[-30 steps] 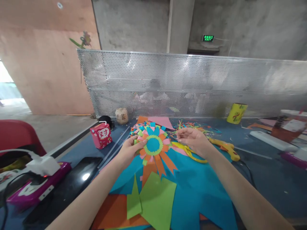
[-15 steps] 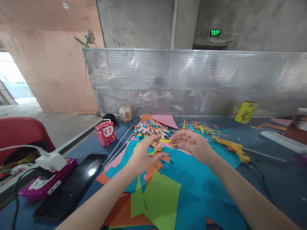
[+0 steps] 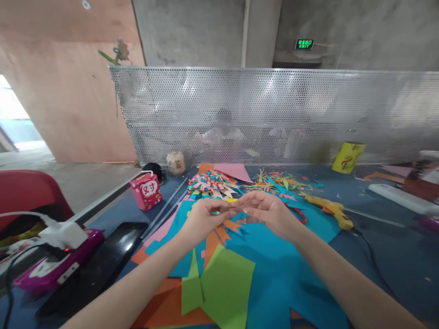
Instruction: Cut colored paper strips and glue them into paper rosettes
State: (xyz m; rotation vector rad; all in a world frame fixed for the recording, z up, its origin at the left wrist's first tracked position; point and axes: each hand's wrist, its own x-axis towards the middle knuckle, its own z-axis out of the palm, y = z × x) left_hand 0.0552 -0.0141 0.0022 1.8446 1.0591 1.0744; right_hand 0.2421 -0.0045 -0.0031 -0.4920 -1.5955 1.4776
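My left hand (image 3: 207,218) and my right hand (image 3: 269,214) meet at the fingertips over the blue paper (image 3: 274,265). The fingers of both are pressed together, and whatever lies between them is hidden. A bit of yellow paper (image 3: 231,200) shows just behind the fingertips. Below them are cut orange paper pieces (image 3: 219,234) with pointed ends. Nearer to me lies a green paper sheet (image 3: 228,283) with a folded or cut edge. Beyond my hands sits a round cluster of curled paper strips (image 3: 211,183) in pink, blue and orange. A red scissors handle (image 3: 301,214) shows beside my right hand.
A yellow glue gun (image 3: 329,210) with its cord lies at right. At left are a phone (image 3: 99,265), a purple power strip (image 3: 61,265) and a red drink box (image 3: 146,191). Paper scraps (image 3: 277,180), a yellow can (image 3: 348,157) and a perforated metal screen (image 3: 257,114) stand farther back.
My hands have come together; they were apart, the left with thumb and fingers spread near a curled green strip, the right pinching a thin yellow piece. The view has shifted slightly.
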